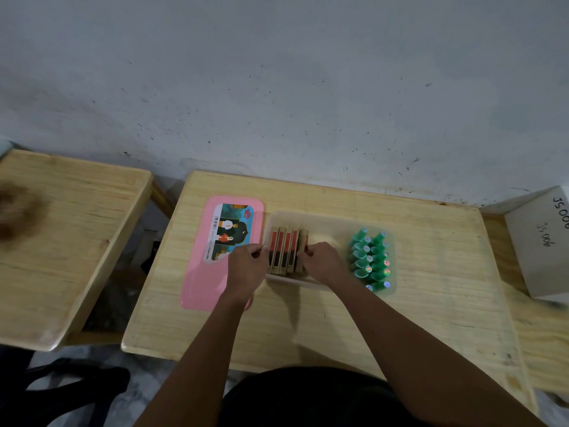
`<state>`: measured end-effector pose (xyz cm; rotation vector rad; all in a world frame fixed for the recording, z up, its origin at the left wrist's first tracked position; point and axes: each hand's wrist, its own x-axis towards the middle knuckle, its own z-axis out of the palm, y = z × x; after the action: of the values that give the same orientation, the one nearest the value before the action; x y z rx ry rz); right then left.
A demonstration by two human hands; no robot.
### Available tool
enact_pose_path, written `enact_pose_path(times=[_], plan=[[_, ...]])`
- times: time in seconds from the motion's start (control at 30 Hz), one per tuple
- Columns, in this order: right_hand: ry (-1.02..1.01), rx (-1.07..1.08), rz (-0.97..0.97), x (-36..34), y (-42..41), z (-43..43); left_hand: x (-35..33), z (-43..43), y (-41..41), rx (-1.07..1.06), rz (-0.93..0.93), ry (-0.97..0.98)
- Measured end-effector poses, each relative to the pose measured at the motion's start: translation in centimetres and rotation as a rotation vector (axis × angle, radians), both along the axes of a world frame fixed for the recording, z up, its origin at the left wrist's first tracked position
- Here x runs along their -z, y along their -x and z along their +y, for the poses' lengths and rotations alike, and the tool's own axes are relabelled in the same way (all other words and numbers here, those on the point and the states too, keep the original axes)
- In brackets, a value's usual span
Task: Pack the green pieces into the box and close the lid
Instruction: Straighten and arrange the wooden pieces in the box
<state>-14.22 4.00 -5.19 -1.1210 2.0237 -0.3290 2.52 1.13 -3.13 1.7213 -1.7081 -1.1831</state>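
A translucent box [326,224] stands in the middle of the wooden table [431,272]. Several flat tan and red packs [286,248] stand on edge in its left part. My left hand [246,266] presses the left side of this row and my right hand [323,261] presses the right side, fingers closed on the packs. Several green pieces [371,260] with coloured round ends lie in two rows just right of my right hand; whether they are in the box's right end or beside it, I cannot tell. The pink lid [215,251] lies flat left of the box.
A second wooden table [67,241] stands to the left across a gap. A white cardboard carton [542,241] with handwriting sits at the right edge. A grey wall runs behind the tables. Dark fabric lies on the floor at lower left.
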Motion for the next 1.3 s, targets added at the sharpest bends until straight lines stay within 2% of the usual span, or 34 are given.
enact_pose_path(times=[0.07, 0.2, 0.27, 0.5, 0.73, 0.83, 0.93, 1.07, 1.3], plan=[[0.035, -0.008, 0.01, -0.3, 0.2, 0.1, -0.1, 0.0, 0.0, 0.0, -0.006, 0.006], [0.093, 0.193, -0.012, -0.3, 0.4, 0.2, -0.2, 0.1, -0.1, -0.014, 0.011, 0.001], [0.102, 0.228, -0.011, 0.1, 0.4, 0.1, -0.3, 0.1, -0.1, -0.014, 0.027, -0.013], [0.044, 0.143, -0.15, 0.5, 1.0, -0.3, -0.3, 0.1, 0.0, -0.016, 0.019, -0.017], [-0.017, -0.037, -0.043, 0.2, 1.3, -0.5, -0.5, 0.2, 0.1, -0.026, 0.029, -0.01], [0.0, -0.008, 0.018, -0.1, 1.7, -0.7, -0.5, 0.2, 0.0, -0.008, 0.009, -0.008], [0.115, 0.094, -0.025, -0.6, 1.5, -1.1, -0.5, 0.2, 0.1, -0.017, 0.008, -0.006], [0.133, 0.016, -0.083, -0.8, 0.6, -1.8, -0.4, 0.2, 0.1, -0.013, 0.006, -0.011], [0.175, 0.071, -0.123, -0.9, 0.5, -1.7, -0.4, 0.1, 0.1, -0.013, 0.002, 0.001]])
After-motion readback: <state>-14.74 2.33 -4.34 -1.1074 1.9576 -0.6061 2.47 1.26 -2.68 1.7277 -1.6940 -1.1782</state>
